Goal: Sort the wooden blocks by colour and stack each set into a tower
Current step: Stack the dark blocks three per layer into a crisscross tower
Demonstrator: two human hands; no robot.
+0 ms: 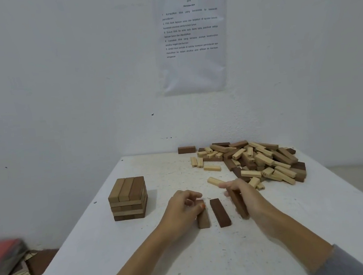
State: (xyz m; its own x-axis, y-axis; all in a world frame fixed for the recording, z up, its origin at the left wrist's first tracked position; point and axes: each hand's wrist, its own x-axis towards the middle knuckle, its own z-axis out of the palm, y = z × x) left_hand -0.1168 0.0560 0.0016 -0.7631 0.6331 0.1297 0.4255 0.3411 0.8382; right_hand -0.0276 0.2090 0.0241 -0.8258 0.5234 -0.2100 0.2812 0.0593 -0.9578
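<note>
Left block [203, 220] under left fingers [191, 196], right block [241, 208] in right fingers [226, 185]

The left grip [184, 208] covers the far end of a brown block [203, 219]; the right grip [247, 194] hides the top of a dark block [240, 207]. The red thing [5, 251] at lower left is blurred and cut off.
</note>
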